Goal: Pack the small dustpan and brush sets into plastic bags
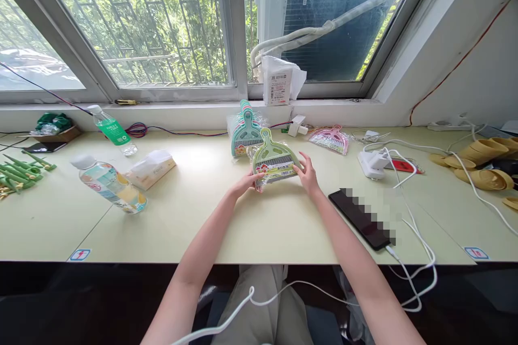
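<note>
A small green dustpan and brush set (275, 164) in clear plastic wrap is held up over the table, its handle pointing away from me and a printed label across its front. My left hand (246, 183) grips its lower left corner, with the thumb on the label. On the opposite side, my right hand (307, 174) holds the right edge between thumb and fingers. Just behind stands a stack of similar wrapped dustpan sets (246, 132), teal and other colours. A pink wrapped dustpan set (332, 140) lies farther right.
To the left are a drink bottle (113, 186), a water bottle (113, 130) and a tissue pack (151, 168). On the right lie a phone (360, 221) with a charging cable, a white power strip (371, 166) and yellow rolls (485, 172). A window borders the table's back.
</note>
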Action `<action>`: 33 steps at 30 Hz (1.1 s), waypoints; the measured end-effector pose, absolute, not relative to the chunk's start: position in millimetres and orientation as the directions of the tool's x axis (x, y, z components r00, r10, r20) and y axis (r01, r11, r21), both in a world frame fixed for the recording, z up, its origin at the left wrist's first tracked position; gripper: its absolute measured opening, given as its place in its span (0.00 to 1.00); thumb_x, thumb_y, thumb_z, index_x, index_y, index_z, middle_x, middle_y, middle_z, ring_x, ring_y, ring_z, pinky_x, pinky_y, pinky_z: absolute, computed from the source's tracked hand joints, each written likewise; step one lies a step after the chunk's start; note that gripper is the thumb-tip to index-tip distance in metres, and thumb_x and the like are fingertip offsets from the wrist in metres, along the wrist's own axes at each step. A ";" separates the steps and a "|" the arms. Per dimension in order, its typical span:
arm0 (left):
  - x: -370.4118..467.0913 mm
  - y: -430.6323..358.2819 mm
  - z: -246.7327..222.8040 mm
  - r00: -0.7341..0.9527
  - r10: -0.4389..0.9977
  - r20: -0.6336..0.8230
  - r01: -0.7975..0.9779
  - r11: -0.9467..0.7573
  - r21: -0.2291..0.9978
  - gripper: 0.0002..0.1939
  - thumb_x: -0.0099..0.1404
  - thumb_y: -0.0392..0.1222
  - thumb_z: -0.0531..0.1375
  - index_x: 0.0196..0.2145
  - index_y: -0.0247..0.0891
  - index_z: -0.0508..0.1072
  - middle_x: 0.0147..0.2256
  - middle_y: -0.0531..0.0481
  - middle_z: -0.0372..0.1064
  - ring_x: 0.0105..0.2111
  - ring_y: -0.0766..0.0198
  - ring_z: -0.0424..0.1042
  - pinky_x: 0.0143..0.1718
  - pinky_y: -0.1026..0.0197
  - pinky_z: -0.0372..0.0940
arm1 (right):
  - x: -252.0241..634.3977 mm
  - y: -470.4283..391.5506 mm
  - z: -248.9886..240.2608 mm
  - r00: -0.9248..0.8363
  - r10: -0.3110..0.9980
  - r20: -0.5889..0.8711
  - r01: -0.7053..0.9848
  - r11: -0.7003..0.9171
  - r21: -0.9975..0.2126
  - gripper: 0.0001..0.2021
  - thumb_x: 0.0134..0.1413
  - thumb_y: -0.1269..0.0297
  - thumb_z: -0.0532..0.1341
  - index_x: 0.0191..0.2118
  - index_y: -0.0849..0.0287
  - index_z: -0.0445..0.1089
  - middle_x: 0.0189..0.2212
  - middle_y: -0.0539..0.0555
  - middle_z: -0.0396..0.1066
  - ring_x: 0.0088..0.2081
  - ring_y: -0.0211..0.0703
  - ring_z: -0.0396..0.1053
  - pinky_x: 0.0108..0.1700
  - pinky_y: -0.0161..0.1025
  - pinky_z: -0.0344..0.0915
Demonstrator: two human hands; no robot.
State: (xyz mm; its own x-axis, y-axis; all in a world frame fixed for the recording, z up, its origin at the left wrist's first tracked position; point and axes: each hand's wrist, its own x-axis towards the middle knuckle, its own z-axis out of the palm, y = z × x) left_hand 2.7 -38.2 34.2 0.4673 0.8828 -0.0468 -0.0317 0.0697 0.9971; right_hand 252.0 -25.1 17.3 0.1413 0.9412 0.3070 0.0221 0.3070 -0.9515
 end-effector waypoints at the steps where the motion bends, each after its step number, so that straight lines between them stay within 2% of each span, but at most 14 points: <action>1: 2.1 -38.2 34.0 0.458 0.888 -0.046 -0.028 0.066 0.997 0.30 0.60 0.53 0.60 0.56 0.41 0.56 0.40 0.45 0.73 0.19 0.69 0.69 0.22 0.63 0.65 | 251.7 -23.6 16.2 0.120 0.961 0.251 -0.056 0.259 -0.964 0.30 0.41 0.60 0.68 0.54 0.53 0.66 0.43 0.53 0.74 0.38 0.41 0.71 0.43 0.42 0.69; 5: 4.2 -40.8 35.4 0.495 0.869 0.018 -0.073 0.020 0.997 0.33 0.60 0.54 0.60 0.59 0.42 0.55 0.47 0.40 0.69 0.27 0.66 0.74 0.25 0.65 0.66 | 253.8 -17.5 12.3 0.157 0.974 0.162 -0.189 0.191 -0.963 0.29 0.37 0.60 0.69 0.50 0.60 0.70 0.43 0.55 0.75 0.42 0.45 0.72 0.46 0.44 0.70; 8: 12.0 -43.1 35.0 0.541 0.835 0.104 -0.120 -0.046 0.992 0.48 0.50 0.46 0.69 0.63 0.48 0.47 0.52 0.39 0.66 0.35 0.61 0.75 0.29 0.64 0.67 | 257.2 -16.0 10.5 0.248 0.957 0.149 -0.180 0.196 -0.964 0.33 0.38 0.58 0.68 0.54 0.62 0.67 0.46 0.58 0.74 0.43 0.47 0.72 0.47 0.46 0.70; 10: 18.5 -42.1 31.8 0.479 0.868 0.132 -0.092 -0.100 0.991 0.56 0.47 0.41 0.71 0.65 0.49 0.42 0.50 0.41 0.67 0.32 0.64 0.73 0.27 0.66 0.66 | 258.7 -16.2 9.6 0.273 0.951 0.144 -0.167 0.195 -0.966 0.34 0.39 0.56 0.67 0.55 0.62 0.66 0.48 0.60 0.73 0.44 0.49 0.72 0.47 0.47 0.70; 11: 21.2 -40.5 29.4 0.419 0.898 0.136 -0.067 -0.119 0.991 0.55 0.48 0.42 0.70 0.65 0.48 0.42 0.47 0.42 0.69 0.30 0.66 0.73 0.25 0.67 0.64 | 259.1 -16.3 9.1 0.273 0.951 0.145 -0.160 0.194 -0.968 0.34 0.39 0.56 0.67 0.55 0.62 0.66 0.49 0.60 0.72 0.45 0.50 0.72 0.46 0.48 0.70; 13: 23.9 -35.5 24.1 0.293 0.947 0.133 -0.006 -0.137 0.991 0.45 0.56 0.48 0.64 0.65 0.44 0.46 0.41 0.44 0.72 0.25 0.69 0.71 0.21 0.68 0.60 | 258.7 -15.8 8.0 0.259 0.953 0.154 -0.148 0.197 -0.969 0.33 0.39 0.55 0.67 0.54 0.62 0.67 0.50 0.61 0.72 0.45 0.51 0.72 0.46 0.48 0.70; 16: 20.5 -27.2 18.1 0.147 0.981 0.128 0.156 -0.151 0.976 0.25 0.63 0.52 0.55 0.55 0.38 0.65 0.33 0.48 0.72 0.21 0.68 0.70 0.20 0.67 0.57 | 256.6 -13.2 5.6 0.222 0.955 0.197 -0.114 0.226 -0.967 0.31 0.39 0.56 0.67 0.52 0.62 0.68 0.45 0.60 0.74 0.44 0.50 0.72 0.47 0.48 0.69; 18: 15.4 -24.1 16.7 0.059 0.987 0.151 0.329 -0.162 0.930 0.17 0.65 0.50 0.54 0.46 0.38 0.71 0.31 0.50 0.72 0.24 0.65 0.71 0.24 0.65 0.59 | 254.8 -11.1 3.3 0.213 0.948 0.237 -0.043 0.251 -0.967 0.30 0.38 0.58 0.67 0.50 0.62 0.68 0.41 0.59 0.75 0.44 0.49 0.72 0.48 0.48 0.68; 20: 10.7 -23.5 16.7 0.000 0.982 0.188 0.531 -0.159 0.832 0.13 0.65 0.47 0.53 0.41 0.39 0.72 0.32 0.49 0.72 0.30 0.61 0.72 0.30 0.63 0.61 | 253.1 -9.9 0.6 0.220 0.938 0.268 0.066 0.259 -0.963 0.27 0.38 0.59 0.67 0.48 0.61 0.68 0.38 0.58 0.76 0.42 0.49 0.72 0.47 0.48 0.67; 23: 5.7 -24.6 17.4 -0.002 0.969 0.248 0.778 -0.155 0.609 0.10 0.66 0.45 0.53 0.37 0.40 0.72 0.35 0.46 0.73 0.40 0.56 0.70 0.37 0.59 0.61 | 251.0 -10.6 -3.6 0.210 0.928 0.307 0.234 0.257 -0.938 0.22 0.41 0.60 0.65 0.45 0.59 0.68 0.35 0.56 0.76 0.39 0.48 0.72 0.44 0.48 0.67; 25: 3.3 -24.8 17.1 0.010 0.963 0.270 0.836 -0.157 0.526 0.11 0.67 0.45 0.53 0.35 0.40 0.72 0.37 0.44 0.72 0.42 0.54 0.68 0.41 0.57 0.61 | 249.8 -11.2 -6.3 0.187 0.922 0.339 0.332 0.265 -0.905 0.20 0.43 0.61 0.64 0.45 0.58 0.67 0.34 0.56 0.75 0.38 0.48 0.72 0.41 0.46 0.68; 29: -3.4 -20.2 13.6 -0.009 0.954 0.300 0.855 -0.148 0.497 0.12 0.67 0.47 0.53 0.35 0.39 0.72 0.39 0.43 0.71 0.44 0.53 0.67 0.45 0.54 0.60 | 246.4 -3.4 -12.4 0.145 0.903 0.405 0.436 0.310 -0.845 0.17 0.44 0.61 0.62 0.43 0.58 0.66 0.39 0.58 0.73 0.36 0.47 0.70 0.33 0.41 0.67; 33: -14.2 -9.9 6.3 -0.078 0.941 0.330 0.839 -0.118 0.532 0.14 0.66 0.48 0.54 0.45 0.41 0.69 0.49 0.43 0.67 0.50 0.52 0.65 0.50 0.53 0.59 | 232.0 21.9 -17.3 0.148 0.878 0.455 0.480 0.338 -0.809 0.14 0.45 0.62 0.60 0.40 0.59 0.65 0.41 0.59 0.70 0.34 0.44 0.67 0.35 0.41 0.65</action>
